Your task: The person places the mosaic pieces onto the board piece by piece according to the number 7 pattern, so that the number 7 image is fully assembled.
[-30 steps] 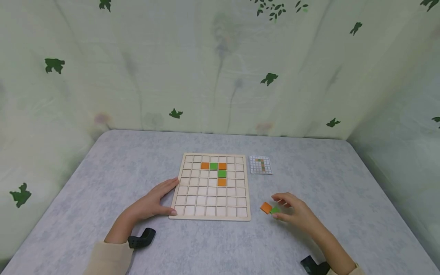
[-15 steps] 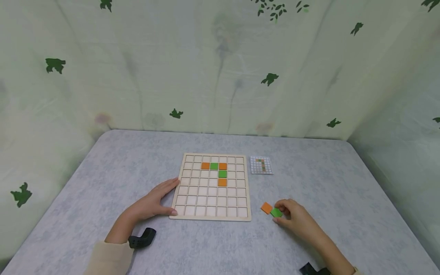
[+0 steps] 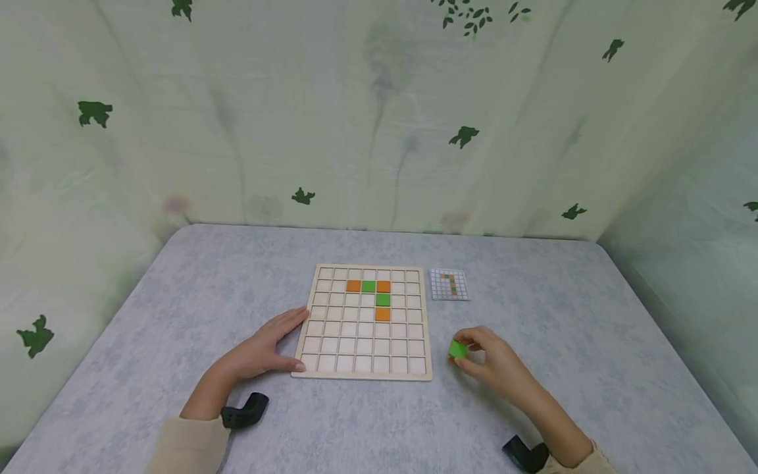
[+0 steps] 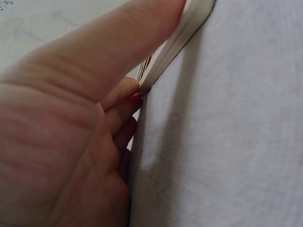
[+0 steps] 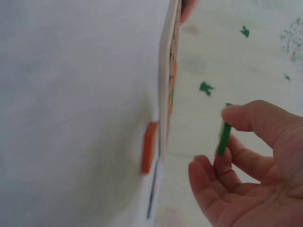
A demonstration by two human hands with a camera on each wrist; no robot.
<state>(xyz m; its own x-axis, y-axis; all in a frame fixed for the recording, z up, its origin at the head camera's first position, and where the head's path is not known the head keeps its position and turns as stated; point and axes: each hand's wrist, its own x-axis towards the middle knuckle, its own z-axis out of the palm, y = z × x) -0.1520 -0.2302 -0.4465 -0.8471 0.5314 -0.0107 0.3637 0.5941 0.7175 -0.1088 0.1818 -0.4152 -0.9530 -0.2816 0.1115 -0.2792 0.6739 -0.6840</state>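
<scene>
— Bright, even, soft overhead light in the head view; faint shadows only under the hands on the counter (image 3: 533,276).
— Edges bent, wide-lens style; corners slightly smeared.
— Left wrist view: left hand (image 4: 71,118) huge, soft, out of focus; shadow cast on the cloth beside it.
— Right wrist view: washed out, motion-blurred around the green tile (image 5: 224,135).

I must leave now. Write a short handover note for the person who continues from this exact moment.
Left hand: flat on the table, steadying the wooden grid board at its left edge.
Right hand: pinches a green tile, lifted off the table.
Orange tile: lies on the table beside the board.
Done: five tiles placed, orange-green-orange, then green and orange below.
Left: held green tile, spare orange; check the pattern card.
</scene>
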